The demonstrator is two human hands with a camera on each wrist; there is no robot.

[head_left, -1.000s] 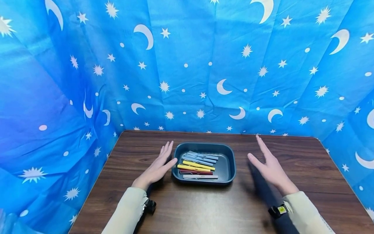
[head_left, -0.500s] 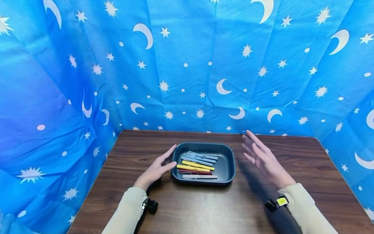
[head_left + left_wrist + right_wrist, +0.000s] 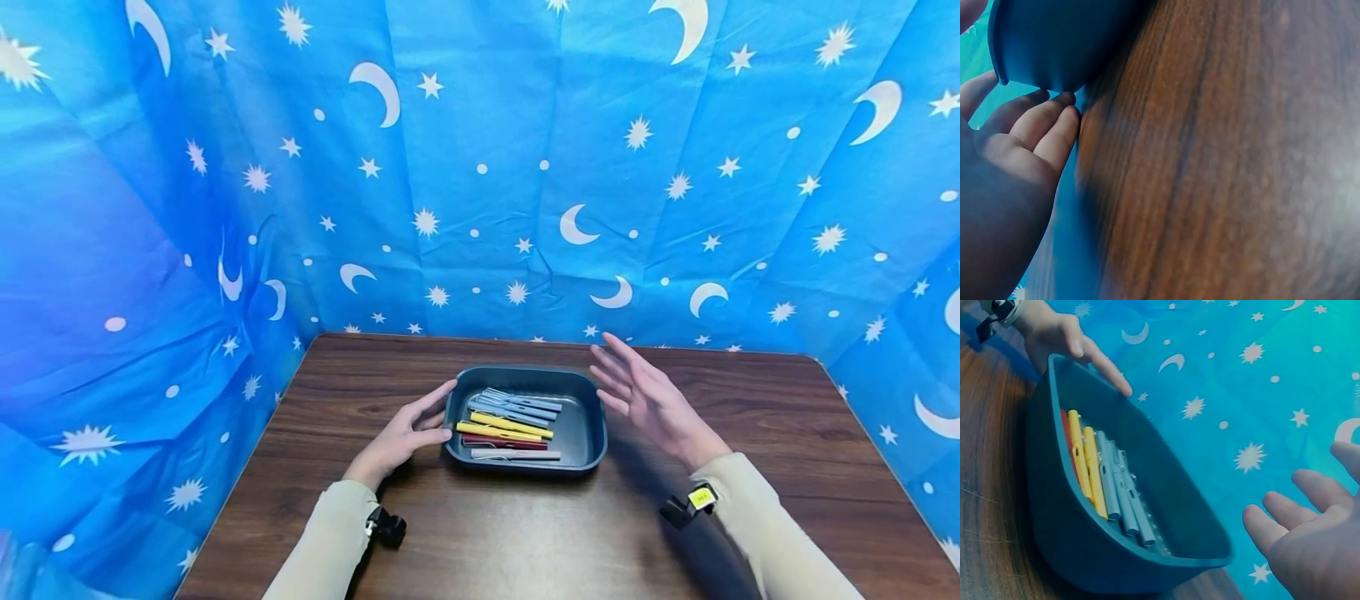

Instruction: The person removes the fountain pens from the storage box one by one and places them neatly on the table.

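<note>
A dark blue-green rectangular tray [image 3: 581, 442] sits on the table with several pens lying in it. Light blue pens [image 3: 521, 406] are at the back, two yellow pens [image 3: 510, 429] come before them, then a dark red pen [image 3: 517, 443] and a light grey pen [image 3: 517, 455] in front. My left hand [image 3: 397, 437] touches the tray's left end, thumb and fingers spread along its outer side. Beyond the right end hovers my right hand [image 3: 652, 408], its fingers extended. In the right wrist view a gap separates those fingers [image 3: 1285, 512] from the tray wall [image 3: 1116, 562].
The brown wood-grain table [image 3: 517, 533] ends at a back edge against a blue curtain [image 3: 480, 167] with white moons and stars. More curtain hangs along both sides. Each wrist wears a small black camera, such as the left one [image 3: 390, 527].
My right hand has moved left, close to the tray's right end. My left hand has come in against the left end. Pens and tray look almost unmoved.
</note>
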